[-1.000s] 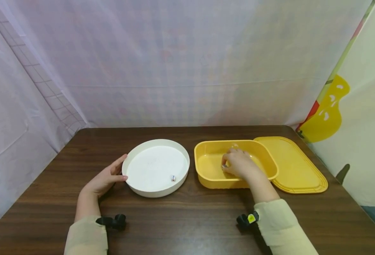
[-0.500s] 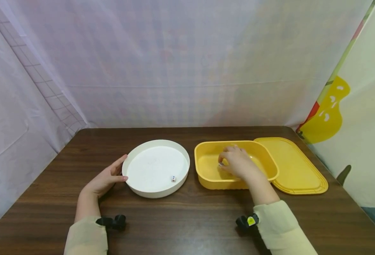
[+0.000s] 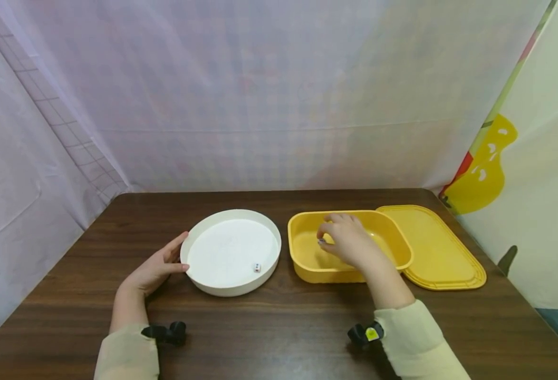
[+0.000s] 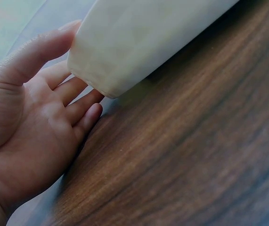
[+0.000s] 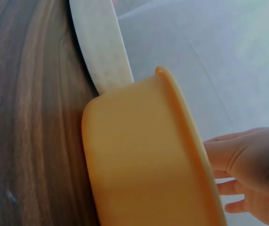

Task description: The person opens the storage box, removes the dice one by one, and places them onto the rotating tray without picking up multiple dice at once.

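A round white tray (image 3: 229, 248) lies left of centre in the head view, with a small white die (image 3: 257, 268) in it. My left hand (image 3: 153, 269) rests against the tray's left side, its thumb and fingers fairly straight; the left wrist view shows them touching the wall. In the yellow rectangular container (image 3: 302, 269), my right hand (image 3: 350, 243) pinches a second small white die (image 3: 321, 241) between thumb and finger. In the right wrist view, the container's wall (image 5: 139, 155) hides the fingertips and that die.
A flat yellow lid (image 3: 440, 250) lies to the right of the container, partly behind it. All of it stands on a dark wooden table (image 3: 260, 338). Behind the table hangs a pale curtain (image 3: 269, 105). Each wrist wears a black camera strap.
My right hand has moved left and slightly away within the yellow container, carrying the pinched die with it. The left hand, the tray and its die stay where they were.
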`<control>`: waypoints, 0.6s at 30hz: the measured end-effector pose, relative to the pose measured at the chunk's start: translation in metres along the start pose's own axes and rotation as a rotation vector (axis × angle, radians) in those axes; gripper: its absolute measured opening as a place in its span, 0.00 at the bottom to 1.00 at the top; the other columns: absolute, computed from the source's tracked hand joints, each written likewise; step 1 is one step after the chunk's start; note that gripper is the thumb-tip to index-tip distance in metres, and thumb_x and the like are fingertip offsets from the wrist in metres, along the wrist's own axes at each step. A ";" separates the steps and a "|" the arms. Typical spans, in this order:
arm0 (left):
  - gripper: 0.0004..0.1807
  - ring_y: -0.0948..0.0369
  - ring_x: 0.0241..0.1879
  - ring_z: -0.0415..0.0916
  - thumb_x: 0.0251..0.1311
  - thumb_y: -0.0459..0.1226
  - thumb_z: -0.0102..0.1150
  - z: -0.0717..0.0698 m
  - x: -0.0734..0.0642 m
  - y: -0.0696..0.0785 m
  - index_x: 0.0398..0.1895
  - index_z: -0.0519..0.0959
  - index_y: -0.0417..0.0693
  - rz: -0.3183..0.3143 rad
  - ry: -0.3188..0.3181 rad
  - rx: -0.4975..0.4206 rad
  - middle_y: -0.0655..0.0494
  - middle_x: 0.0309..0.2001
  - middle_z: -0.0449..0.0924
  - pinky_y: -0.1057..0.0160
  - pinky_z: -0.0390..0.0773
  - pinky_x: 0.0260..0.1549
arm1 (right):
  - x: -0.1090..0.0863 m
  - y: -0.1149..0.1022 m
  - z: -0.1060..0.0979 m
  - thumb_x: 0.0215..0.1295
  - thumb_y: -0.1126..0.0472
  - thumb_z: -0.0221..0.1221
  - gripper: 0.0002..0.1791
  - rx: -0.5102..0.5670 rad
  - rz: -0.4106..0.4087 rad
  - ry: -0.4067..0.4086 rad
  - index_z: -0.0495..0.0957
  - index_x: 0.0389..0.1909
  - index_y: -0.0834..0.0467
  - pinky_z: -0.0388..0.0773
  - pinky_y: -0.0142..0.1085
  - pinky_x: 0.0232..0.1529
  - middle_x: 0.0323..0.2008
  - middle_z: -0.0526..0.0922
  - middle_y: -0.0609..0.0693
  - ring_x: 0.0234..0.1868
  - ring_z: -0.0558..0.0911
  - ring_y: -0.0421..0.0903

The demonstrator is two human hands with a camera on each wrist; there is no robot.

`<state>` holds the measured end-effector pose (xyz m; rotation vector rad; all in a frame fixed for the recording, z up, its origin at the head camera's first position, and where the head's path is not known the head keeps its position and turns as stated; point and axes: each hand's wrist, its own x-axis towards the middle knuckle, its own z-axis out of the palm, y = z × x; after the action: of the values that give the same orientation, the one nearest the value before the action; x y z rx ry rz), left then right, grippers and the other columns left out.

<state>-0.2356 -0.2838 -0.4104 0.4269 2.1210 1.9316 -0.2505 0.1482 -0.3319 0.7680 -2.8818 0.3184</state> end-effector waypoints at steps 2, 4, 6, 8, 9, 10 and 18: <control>0.49 0.49 0.72 0.27 0.57 0.25 0.59 0.000 -0.001 0.000 0.75 0.39 0.38 0.000 0.001 0.000 0.42 0.75 0.32 0.45 0.30 0.65 | 0.000 -0.001 -0.001 0.60 0.58 0.65 0.04 -0.005 -0.014 0.013 0.82 0.35 0.54 0.58 0.60 0.59 0.54 0.75 0.62 0.58 0.68 0.65; 0.49 0.49 0.72 0.26 0.57 0.25 0.59 0.001 -0.001 0.001 0.75 0.39 0.38 0.000 0.003 0.003 0.42 0.75 0.32 0.44 0.30 0.65 | 0.000 -0.003 -0.002 0.60 0.58 0.65 0.04 -0.008 -0.024 0.025 0.82 0.35 0.54 0.57 0.60 0.59 0.54 0.75 0.62 0.58 0.68 0.65; 0.49 0.48 0.72 0.26 0.57 0.25 0.58 0.001 -0.001 0.001 0.75 0.39 0.38 0.000 0.004 0.005 0.42 0.75 0.32 0.44 0.30 0.65 | 0.000 -0.005 -0.002 0.60 0.58 0.65 0.04 -0.012 -0.032 0.037 0.82 0.35 0.53 0.57 0.59 0.59 0.55 0.75 0.62 0.59 0.68 0.64; 0.49 0.48 0.72 0.26 0.57 0.25 0.58 0.001 -0.001 0.001 0.75 0.39 0.38 -0.002 0.006 0.008 0.42 0.75 0.31 0.44 0.30 0.65 | 0.000 -0.007 -0.003 0.60 0.58 0.65 0.04 -0.018 -0.040 0.047 0.82 0.35 0.53 0.57 0.59 0.59 0.55 0.75 0.62 0.59 0.68 0.63; 0.48 0.48 0.72 0.26 0.57 0.25 0.58 0.001 -0.001 0.001 0.75 0.39 0.38 -0.003 0.006 0.010 0.42 0.75 0.31 0.44 0.30 0.65 | 0.000 -0.008 -0.003 0.60 0.58 0.65 0.04 -0.018 -0.044 0.051 0.82 0.35 0.53 0.57 0.59 0.59 0.55 0.75 0.61 0.59 0.68 0.63; 0.48 0.48 0.72 0.26 0.58 0.25 0.58 0.001 -0.002 0.001 0.75 0.39 0.38 -0.004 0.007 0.012 0.42 0.75 0.31 0.44 0.30 0.65 | 0.000 -0.009 -0.004 0.59 0.58 0.65 0.04 -0.021 -0.047 0.055 0.82 0.34 0.53 0.57 0.59 0.59 0.54 0.75 0.61 0.58 0.68 0.62; 0.49 0.47 0.72 0.27 0.58 0.26 0.58 0.001 -0.002 0.001 0.75 0.39 0.38 -0.003 0.004 0.021 0.41 0.75 0.32 0.43 0.31 0.65 | 0.001 -0.019 -0.006 0.59 0.58 0.66 0.04 -0.033 -0.051 0.050 0.83 0.35 0.52 0.56 0.59 0.60 0.55 0.75 0.60 0.59 0.67 0.61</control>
<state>-0.2338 -0.2837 -0.4094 0.4249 2.1452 1.9114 -0.2413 0.1331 -0.3231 0.8148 -2.8083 0.2799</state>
